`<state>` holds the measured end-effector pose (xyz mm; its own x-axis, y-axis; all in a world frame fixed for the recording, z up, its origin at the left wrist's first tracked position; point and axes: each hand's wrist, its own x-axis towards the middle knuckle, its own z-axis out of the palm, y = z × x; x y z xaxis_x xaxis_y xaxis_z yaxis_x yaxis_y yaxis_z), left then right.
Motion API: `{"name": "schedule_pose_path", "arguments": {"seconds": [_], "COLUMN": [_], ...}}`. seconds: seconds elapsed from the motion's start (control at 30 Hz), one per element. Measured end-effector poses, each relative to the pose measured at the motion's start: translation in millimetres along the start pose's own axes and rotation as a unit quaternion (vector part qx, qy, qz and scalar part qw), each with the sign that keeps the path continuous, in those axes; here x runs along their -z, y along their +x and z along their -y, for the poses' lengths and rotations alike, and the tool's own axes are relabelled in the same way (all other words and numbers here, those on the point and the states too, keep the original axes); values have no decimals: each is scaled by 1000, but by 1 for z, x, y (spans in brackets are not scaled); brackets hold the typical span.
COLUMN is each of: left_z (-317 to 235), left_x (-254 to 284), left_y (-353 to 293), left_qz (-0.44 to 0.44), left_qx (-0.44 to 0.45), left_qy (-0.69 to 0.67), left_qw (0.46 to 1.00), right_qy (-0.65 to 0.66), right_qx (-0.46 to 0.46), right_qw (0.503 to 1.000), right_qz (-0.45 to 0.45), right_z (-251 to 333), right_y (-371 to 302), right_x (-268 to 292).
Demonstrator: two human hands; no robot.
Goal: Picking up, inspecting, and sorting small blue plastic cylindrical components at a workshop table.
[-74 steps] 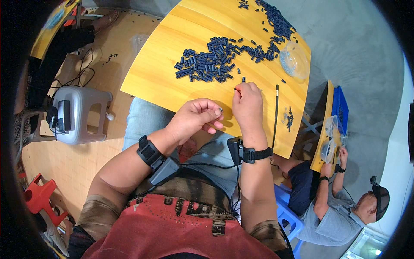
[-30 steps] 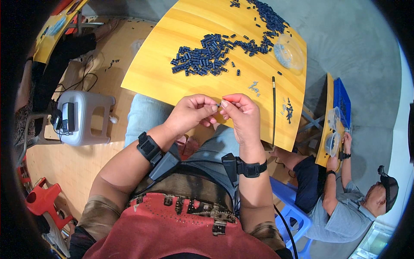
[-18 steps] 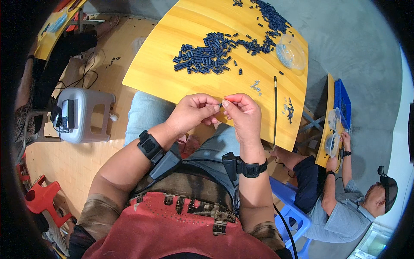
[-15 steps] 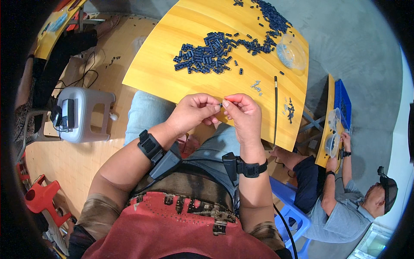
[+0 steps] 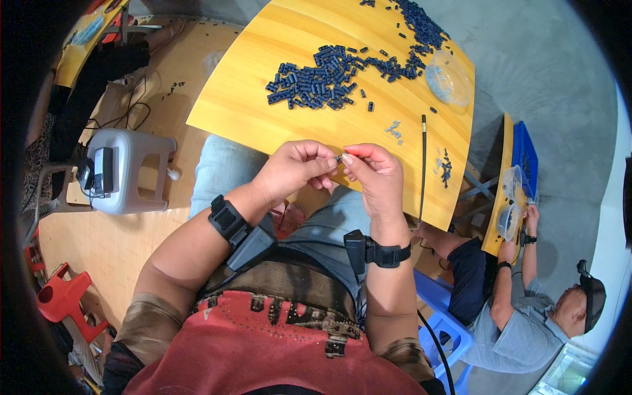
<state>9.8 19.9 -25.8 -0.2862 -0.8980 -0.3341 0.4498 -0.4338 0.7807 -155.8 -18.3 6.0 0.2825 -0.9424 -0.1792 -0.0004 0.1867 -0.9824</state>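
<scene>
Has drawn the right hand (image 5: 378, 174) back from the table (image 5: 237, 105) since the earliest frame to meet the left hand (image 5: 293, 169), leaving silver bits (image 5: 395, 130) in full view at the former reach. Now pinches a small dark piece (image 5: 340, 158) between thumb and forefinger of both hands, with fingertips close together and the other left fingers curled. Holds the piece by the table's near edge, as seen from above; too small to make out in shape. Wears blocky, letter-like print on the red shirt (image 5: 243, 342), too unclear to read. Faces plain yellow wood from the fingers up to the black heap (image 5: 313, 84) and out to the left corner. Meets more to the right: silver bits, then a rod (image 5: 423, 164) reaching down to the near edge, then black bits (image 5: 447, 170) near the right edge. Farther up, has a clear bowl (image 5: 459, 84) close beside that edge.
</scene>
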Motion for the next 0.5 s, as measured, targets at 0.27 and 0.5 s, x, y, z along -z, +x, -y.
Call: {"name": "schedule_pose_path", "arguments": {"seconds": [0.27, 0.5], "left_z": [-1, 1], "left_x": [-1, 1], "left_y": [0, 2], "left_qz": [4, 1], "left_qx": [8, 13], "left_qy": [0, 15], "left_qw": [1000, 1000], "right_qy": [-25, -88], "right_qx": [-3, 28], "right_qw": [999, 995], "right_qz": [25, 38], "right_z": [3, 2], "right_y": [0, 2], "right_x": [5, 6]}}
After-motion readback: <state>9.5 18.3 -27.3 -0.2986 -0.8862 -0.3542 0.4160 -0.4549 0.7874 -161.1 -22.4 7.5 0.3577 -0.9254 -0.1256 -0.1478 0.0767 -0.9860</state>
